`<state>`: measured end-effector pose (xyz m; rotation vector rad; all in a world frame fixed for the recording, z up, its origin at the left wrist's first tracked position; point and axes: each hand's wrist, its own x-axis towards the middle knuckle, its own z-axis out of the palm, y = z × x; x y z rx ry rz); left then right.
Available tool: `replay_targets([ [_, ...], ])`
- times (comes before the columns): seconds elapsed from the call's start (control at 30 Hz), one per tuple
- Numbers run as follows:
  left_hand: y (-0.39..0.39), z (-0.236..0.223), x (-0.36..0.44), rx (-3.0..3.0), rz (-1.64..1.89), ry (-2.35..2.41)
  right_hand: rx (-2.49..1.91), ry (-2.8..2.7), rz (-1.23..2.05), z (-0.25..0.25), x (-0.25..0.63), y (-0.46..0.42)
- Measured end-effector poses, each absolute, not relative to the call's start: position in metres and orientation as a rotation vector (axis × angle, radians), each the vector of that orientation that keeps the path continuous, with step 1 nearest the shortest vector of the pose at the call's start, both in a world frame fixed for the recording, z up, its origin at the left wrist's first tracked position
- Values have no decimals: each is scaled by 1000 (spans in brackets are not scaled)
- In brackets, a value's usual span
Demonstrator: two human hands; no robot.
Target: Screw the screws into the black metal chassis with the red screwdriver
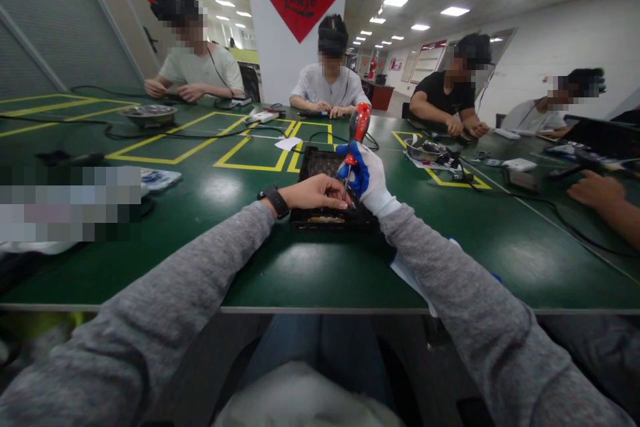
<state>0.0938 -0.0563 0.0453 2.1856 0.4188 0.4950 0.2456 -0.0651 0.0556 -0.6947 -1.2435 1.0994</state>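
Observation:
My right hand [367, 177], in a white and blue glove, grips a screwdriver with a red and black handle [358, 125], held upright with its tip down in a black tray-like device [320, 163] on the green table. My left hand [317, 193] is bare, with a black watch on the wrist. It rests on the near part of the black device, fingertips pinched beside the screwdriver tip. Whether a small part sits between the fingers is too small to tell.
Several other people sit across the green table [320, 267] with their own parts. A metal bowl [149, 113] stands at the far left, black cables [190, 135] cross the yellow markings, and small parts [435, 153] lie at the right. Another person's hand [597, 188] reaches in from the right.

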Motion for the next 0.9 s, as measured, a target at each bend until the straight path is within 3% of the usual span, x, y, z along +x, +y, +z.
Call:
replay_targets([
  [0.9, -61, 49, 92, 2096, 440, 333, -740, -1317, 1136, 56, 244, -66],
])
